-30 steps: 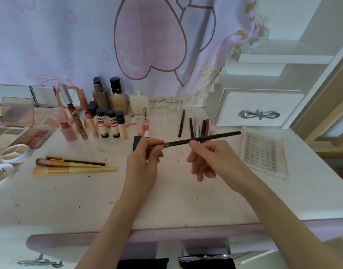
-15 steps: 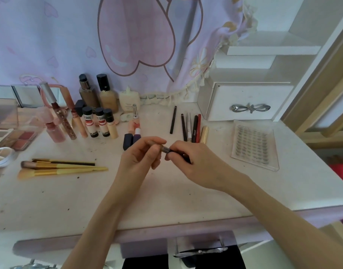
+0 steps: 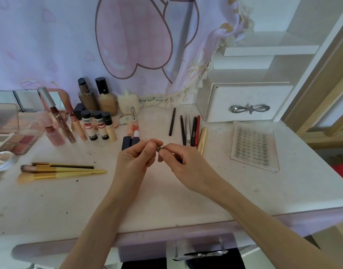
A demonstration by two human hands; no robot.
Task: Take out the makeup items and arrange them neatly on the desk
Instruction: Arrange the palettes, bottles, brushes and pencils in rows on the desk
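Pale desk (image 3: pixel 186 200) against a lilac curtain (image 3: pixel 69 45) printed with a big pink heart; white drawer box (image 3: pixel 244 102) with a silver bow handle at far right.

Both hands over the middle of the desk, raised a little above the top. Left hand (image 3: pixel 136 158) curled, thumb and forefinger pinching a small clear cap (image 3: pixel 145 140) at the fingertips. Right hand (image 3: pixel 183 164) curled too, fingers wrapped round a dark pencil (image 3: pixel 159 149). Only the brownish tip of the pencil showing, poking out leftward between right thumb and forefinger, right against the left fingertips; rest of the shaft hidden inside the right palm. Cap and tip touching or very nearly so; cannot tell which.

Just beyond the right hand, a row of slim pencils (image 3: pixel 188 131) lying side by side, pointing far to near: black, silver, black, red, with a gold tube (image 3: pixel 202 139) at the right end and one black pencil (image 3: pixel 172 121) set apart to the left. Clear tray of false lashes (image 3: pixel 254 146) further right, near the desk edge.

Just beyond the left hand, two dark blue lipsticks (image 3: pixel 130 142) and a pink one. Far left of those, bottles (image 3: pixel 96 100) of foundation standing at the back, small tubes in front, pink lip glosses leaning. Three brushes (image 3: pixel 60 170) with gold handles lying flat at near left, bristles pointing left. Eyeshadow palette (image 3: pixel 21 142) and round compacts at the left edge.
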